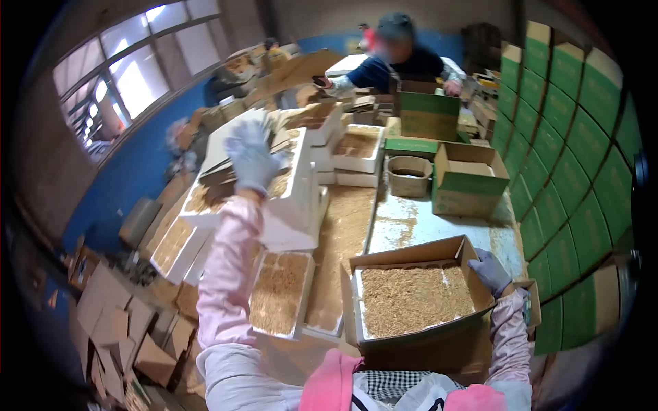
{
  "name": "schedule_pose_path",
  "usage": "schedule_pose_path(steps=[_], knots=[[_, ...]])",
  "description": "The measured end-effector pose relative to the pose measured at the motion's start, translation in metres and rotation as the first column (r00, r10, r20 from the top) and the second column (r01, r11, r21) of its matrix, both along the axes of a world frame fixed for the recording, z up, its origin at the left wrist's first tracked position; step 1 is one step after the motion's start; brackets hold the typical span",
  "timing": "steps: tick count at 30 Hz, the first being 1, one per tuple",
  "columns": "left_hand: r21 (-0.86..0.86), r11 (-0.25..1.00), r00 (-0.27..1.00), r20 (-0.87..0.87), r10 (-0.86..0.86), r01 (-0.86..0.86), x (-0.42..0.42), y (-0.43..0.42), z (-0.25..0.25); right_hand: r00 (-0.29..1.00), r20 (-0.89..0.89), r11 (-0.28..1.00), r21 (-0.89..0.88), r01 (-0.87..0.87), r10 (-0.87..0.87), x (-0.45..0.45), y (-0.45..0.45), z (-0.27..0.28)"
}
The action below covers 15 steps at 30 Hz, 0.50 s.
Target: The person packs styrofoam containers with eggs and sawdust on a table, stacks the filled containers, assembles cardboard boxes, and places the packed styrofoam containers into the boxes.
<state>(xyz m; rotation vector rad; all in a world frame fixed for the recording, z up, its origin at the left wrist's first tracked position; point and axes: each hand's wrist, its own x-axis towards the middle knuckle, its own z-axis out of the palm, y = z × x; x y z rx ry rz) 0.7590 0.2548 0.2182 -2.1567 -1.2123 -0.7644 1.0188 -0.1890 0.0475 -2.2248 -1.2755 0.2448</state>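
Note:
My left hand [253,154], in a pale glove, reaches out over a stack of thin cardboard sheets [223,147] on a white foam box [284,212]. Its fingers look spread, and whether it touches the sheets is unclear. My right hand [491,271], in a grey-purple glove, holds the right edge of an open cardboard box [411,349] close to my body. Inside that box is a white tray filled level with tan, grainy material [415,298].
Green cartons [572,144] are stacked high at the right. Across the table, a co-worker [404,65] handles a green box [430,113]. An open box [469,188] and a round container [409,178] stand mid-table. Foam trays [279,291] and cardboard scraps [123,329] lie left.

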Motion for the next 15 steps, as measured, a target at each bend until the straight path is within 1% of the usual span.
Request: schedule_pose_path(steps=[1,2,3,4,5,6,7,8,9,10,11,12,13,14,15], knots=[[-0.032,0.998,0.996,0.078,0.052,-0.049,0.009,0.035,0.003,0.999,0.0,0.999,-0.005,0.049,-0.049,0.001,0.001,-0.002],[-0.214,0.97,0.99,0.062,0.128,-0.112,0.014,0.052,0.015,0.993,-0.09,0.997,0.016,0.079,-0.077,0.0,0.002,-0.001],[-0.388,0.912,0.991,-0.037,0.13,-0.134,0.012,0.064,0.025,0.977,-0.183,0.992,0.036,0.119,-0.11,-0.003,-0.001,0.003],[-0.429,0.894,0.991,-0.009,0.134,-0.125,0.01,0.093,0.007,0.908,-0.368,0.979,-0.03,0.202,-0.199,-0.012,0.001,0.014],[-0.11,0.974,0.974,0.135,-0.184,0.2,0.017,0.075,0.013,0.934,-0.331,0.983,0.073,0.168,-0.135,-0.012,0.001,0.009],[-0.231,0.816,0.843,0.25,-0.476,0.53,0.022,0.053,0.025,0.968,-0.221,0.985,0.103,0.142,-0.117,-0.008,0.001,-0.005],[-0.202,0.793,0.816,0.217,-0.536,0.575,0.027,0.07,0.027,0.969,-0.217,0.987,0.077,0.142,-0.123,-0.005,0.003,-0.01],[-0.198,0.811,0.834,0.168,-0.525,0.551,0.031,0.081,0.022,0.979,-0.12,0.986,0.012,0.168,-0.165,-0.007,0.004,-0.008],[-0.205,0.844,0.869,0.113,-0.482,0.495,0.028,0.092,0.02,0.994,-0.023,0.994,0.023,0.106,-0.105,-0.008,0.001,-0.007],[-0.2,0.873,0.895,0.063,-0.442,0.445,0.026,0.092,0.022,0.993,0.063,0.982,0.166,0.09,-0.102,-0.004,0.0,-0.024],[-0.174,0.896,0.911,0.029,-0.411,0.409,0.021,0.08,0.025,0.948,0.309,0.953,0.302,-0.025,-0.073,0.007,0.002,-0.051],[-0.138,0.904,0.913,0.002,-0.408,0.405,0.02,0.056,0.027,0.964,0.173,0.904,0.411,0.115,-0.201,-0.005,-0.004,-0.04],[-0.093,0.898,0.902,-0.006,-0.432,0.43,0.013,0.031,0.025,0.96,0.122,0.869,0.467,0.167,-0.25,-0.011,-0.011,-0.041],[-0.063,0.854,0.856,0.017,-0.516,0.516,0.009,-0.006,0.019,0.973,-0.127,0.827,0.512,0.233,-0.195,-0.018,-0.025,-0.046],[-0.063,0.786,0.788,0.037,-0.614,0.615,0.008,-0.048,0.01,0.924,-0.367,0.783,0.541,0.308,-0.11,-0.021,-0.044,-0.052]])
